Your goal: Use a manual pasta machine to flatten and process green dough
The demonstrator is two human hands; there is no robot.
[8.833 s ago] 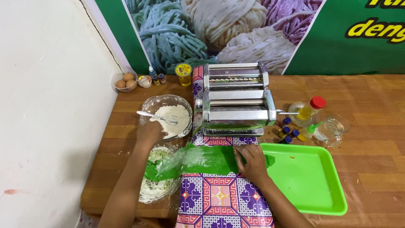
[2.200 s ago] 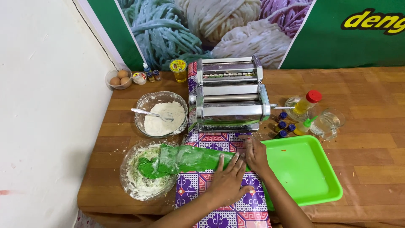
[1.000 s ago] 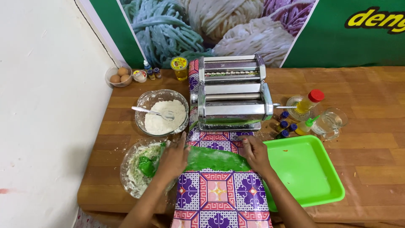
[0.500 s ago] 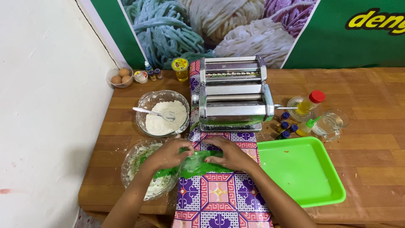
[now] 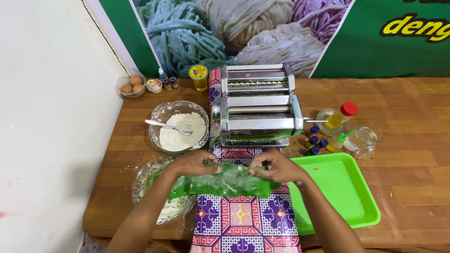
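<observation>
Both hands' grip on green dough sheet [image 5: 225, 182], flour-dusted, folded lengthwise.

Left hand [image 5: 194, 164] hides part of the dough bowl [image 5: 145, 180], forearms cut off below

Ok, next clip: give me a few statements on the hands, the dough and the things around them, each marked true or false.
1. Both hands hold the green dough sheet. True: the left hand and right hand grip its far edge.
2. The green tray holds noodles. False: nothing lies in it.
3. A spoon rests in the flour bowl. True.
4. The pasta machine stands on the person's left, beside the wall. False: it stands straight ahead, beyond the dough.
5. The bowl of eggs sits on the tray. False: it sits at the table's far left corner.
</observation>
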